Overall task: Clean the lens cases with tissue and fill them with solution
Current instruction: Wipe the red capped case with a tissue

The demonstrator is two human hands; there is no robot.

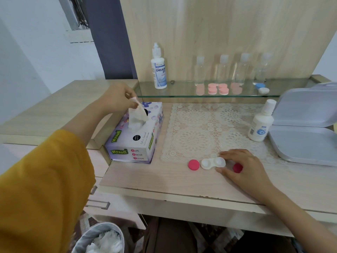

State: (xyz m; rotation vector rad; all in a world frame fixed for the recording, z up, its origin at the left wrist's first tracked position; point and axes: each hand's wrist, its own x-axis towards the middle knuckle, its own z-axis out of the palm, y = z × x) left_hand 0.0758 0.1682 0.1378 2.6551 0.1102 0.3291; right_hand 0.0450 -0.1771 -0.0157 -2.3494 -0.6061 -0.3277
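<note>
- Left hand (116, 96): thumb and fingertips pressed together, pinching the top of a white paper tissue (135, 114).
- The tissue stands up just below those fingers, its lower part in the slot of a purple cardboard tissue box (135, 141).
- Right hand (242, 167): fingers spread and relaxed on the desk.
- White plastic double-well lens case (212, 163): uncapped, its right well between that hand's thumb and forefinger.
- Pink round cap (193, 164): beyond the case from the fingertips.
- Second pink cap (237, 168): under the spread fingers.
- White solution bottle (260, 123): upright, well beyond the fingers.
</note>
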